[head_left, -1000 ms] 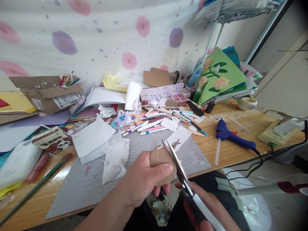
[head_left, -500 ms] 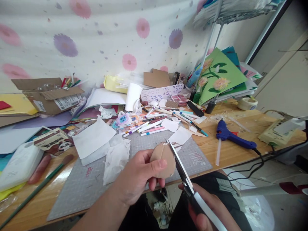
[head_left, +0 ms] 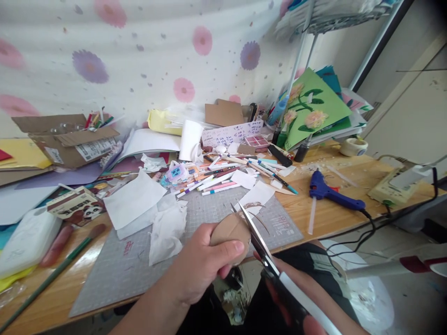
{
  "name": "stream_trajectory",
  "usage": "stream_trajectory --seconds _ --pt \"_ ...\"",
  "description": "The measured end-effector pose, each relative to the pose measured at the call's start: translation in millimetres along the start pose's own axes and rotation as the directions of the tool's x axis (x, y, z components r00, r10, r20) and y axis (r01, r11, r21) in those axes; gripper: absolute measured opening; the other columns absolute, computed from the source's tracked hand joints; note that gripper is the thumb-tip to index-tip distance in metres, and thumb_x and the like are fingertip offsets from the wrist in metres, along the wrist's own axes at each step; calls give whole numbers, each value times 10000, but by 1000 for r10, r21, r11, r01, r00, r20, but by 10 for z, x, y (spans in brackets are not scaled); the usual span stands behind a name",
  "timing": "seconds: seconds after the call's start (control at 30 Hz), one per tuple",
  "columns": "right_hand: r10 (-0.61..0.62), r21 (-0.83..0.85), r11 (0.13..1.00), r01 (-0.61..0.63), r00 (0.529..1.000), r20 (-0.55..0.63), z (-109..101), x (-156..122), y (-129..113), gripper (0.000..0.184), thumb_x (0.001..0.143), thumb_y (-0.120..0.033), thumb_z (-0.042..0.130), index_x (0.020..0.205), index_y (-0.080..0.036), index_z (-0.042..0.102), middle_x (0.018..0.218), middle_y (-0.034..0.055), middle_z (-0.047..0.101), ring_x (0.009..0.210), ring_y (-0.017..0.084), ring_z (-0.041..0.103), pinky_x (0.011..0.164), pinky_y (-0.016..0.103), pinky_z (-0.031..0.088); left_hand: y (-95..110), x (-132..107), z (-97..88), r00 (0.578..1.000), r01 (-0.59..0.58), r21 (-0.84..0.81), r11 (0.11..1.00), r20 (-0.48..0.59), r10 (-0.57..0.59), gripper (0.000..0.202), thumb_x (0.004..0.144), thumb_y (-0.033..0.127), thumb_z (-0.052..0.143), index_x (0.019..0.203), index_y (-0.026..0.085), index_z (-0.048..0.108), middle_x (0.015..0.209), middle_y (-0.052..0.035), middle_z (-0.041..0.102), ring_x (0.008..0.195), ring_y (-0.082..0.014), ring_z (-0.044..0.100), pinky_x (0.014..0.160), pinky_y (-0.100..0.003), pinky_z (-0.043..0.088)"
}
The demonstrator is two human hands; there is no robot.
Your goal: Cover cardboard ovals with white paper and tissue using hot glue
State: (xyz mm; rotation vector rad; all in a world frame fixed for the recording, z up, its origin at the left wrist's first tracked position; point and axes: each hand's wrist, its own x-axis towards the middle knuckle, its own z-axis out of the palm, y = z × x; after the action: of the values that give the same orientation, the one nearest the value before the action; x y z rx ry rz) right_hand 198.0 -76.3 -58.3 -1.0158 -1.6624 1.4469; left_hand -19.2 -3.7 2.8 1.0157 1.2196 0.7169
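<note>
Between the thumb and fingers of my left hand is a rounded piece of brown cardboard, held over the front edge of the table. My right hand grips a pair of scissors with white and black handles. The blades point up and away, slightly parted at the tips, against the cardboard's right edge. Just beyond lie thin curved cardboard trimmings and a white paper scrap on the grey cutting mat.
Markers lie heaped behind the mat. A blue glue gun with its cable rests at right. White paper sheets, a long green brush and a cardboard box occupy the left. A green flower picture leans at back right.
The cardboard has turned and tilted in my left hand. The scissor tips have parted slightly, and a thin trimming now shows on the mat beyond. The view has shifted slightly.
</note>
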Motion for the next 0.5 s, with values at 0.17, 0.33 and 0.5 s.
stream_trajectory --seconds 0.17,0.33,0.5 --pt "-42 -109 993 37 998 -47 70 34 -23 673 837 -634 392 1366 -220 425 846 99 628 767 241 588 741 363 485 91 -22 -38 999 31 77 997 34 -34 241 634 297 665 735 172 487 399 90 461 388 -56 354 416 -187 247" --pt "-6 -106 994 -1 998 -60 136 111 -28 718 784 -721 367 1236 -189 536 613 20 501 550 163 442 528 274 397 192 -38 -82 995 80 140 987 53 -88 227 624 271 660 699 187 463 360 100 437 380 -57 325 413 -184 223" --pt "20 -17 1000 -19 999 27 154 130 49 724 776 -734 365 1206 -178 537 666 12 489 581 139 385 548 256 364 174 -23 -144 992 87 143 986 72 -99 211 620 263 675 727 184 512 362 92 439 381 -69 307 390 -187 195"
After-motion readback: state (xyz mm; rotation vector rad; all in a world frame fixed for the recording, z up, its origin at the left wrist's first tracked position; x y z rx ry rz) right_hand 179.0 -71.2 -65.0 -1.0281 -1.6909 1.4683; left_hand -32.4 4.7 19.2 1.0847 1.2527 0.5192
